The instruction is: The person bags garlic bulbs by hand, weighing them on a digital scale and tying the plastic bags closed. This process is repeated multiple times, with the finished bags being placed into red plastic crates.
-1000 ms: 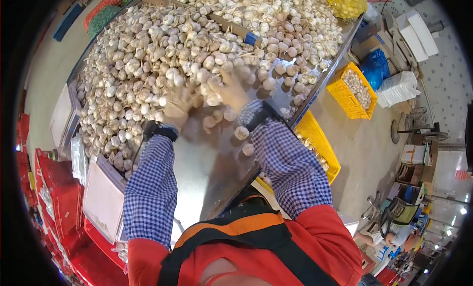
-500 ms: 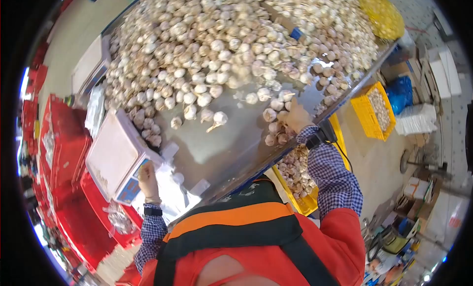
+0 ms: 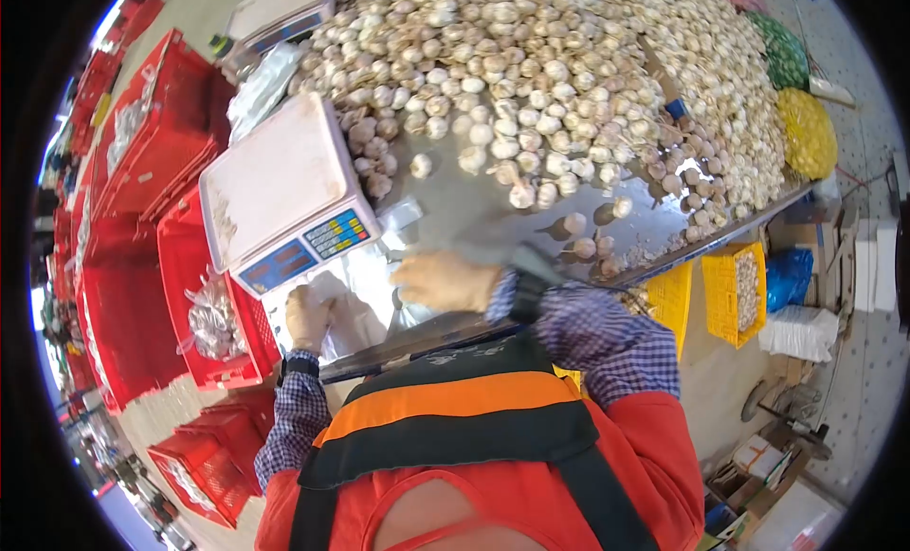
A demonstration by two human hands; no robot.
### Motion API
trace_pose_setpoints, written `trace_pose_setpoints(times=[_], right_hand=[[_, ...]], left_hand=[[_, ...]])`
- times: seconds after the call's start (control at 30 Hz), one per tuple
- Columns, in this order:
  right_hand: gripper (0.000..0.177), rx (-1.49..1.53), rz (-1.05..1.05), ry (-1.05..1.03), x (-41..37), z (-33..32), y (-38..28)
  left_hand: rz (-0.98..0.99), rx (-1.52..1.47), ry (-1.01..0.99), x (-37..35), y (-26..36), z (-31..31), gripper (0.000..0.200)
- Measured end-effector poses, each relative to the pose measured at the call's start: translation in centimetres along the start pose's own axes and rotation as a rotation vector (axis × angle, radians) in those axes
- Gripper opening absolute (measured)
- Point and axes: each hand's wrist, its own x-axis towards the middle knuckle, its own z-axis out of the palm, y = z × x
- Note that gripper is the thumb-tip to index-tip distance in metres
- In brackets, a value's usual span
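Below the scale, a clear plastic bag (image 3: 365, 290) lies shiny on the table's near left corner. My left hand (image 3: 307, 319) is at its left side, fingers curled closed on the plastic. From the right, my right hand (image 3: 444, 280) reaches over the bag, its fingers bent down and slightly blurred; what they hold is hidden. Beyond both hands a big heap of garlic bulbs (image 3: 531, 86) covers the metal table (image 3: 445, 195). A few loose garlic bulbs (image 3: 583, 246) sit to the right of my right hand.
A digital scale (image 3: 284, 181) stands at the table's left edge, close to my left hand. Red crates (image 3: 133, 304) line the floor at left. Yellow crates (image 3: 730, 295) stand at right, with a yellow net sack (image 3: 806, 134) on the table's far right corner.
My right hand has swept left from the loose garlic at the table's right edge to the bag. My left hand has moved from beside the scale's panel onto the plastic. The view has shifted left.
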Motion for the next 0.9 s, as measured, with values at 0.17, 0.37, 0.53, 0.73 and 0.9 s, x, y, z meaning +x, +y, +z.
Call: trace_pose_setpoints(times=[0.17,0.37,0.53,0.73,0.9], right_hand=[[0.02,-0.088,0.016,-0.166,9.6,13.1,-0.5],[0.018,0.199,0.227,0.197,11.8,19.6,3.6],[0.029,0.142,0.347,0.182,11.2,15.6,1.1],[0.037,0.042,0.468,0.143,10.8,13.8,-0.4],[0.043,0.042,0.491,0.189,10.6,14.2,0.6]], left_hand=[[0.398,0.227,-0.075,1.0,-2.6,1.4,0.022],[0.715,0.375,-0.067,-0.2,-1.9,-3.7,0.017],[0.575,0.166,0.001,0.2,-3.4,-4.7,0.02],[0.656,0.375,-0.181,2.0,-2.0,-0.7,0.015],[0.954,0.22,-0.102,0.6,-1.7,-4.6,0.008]])
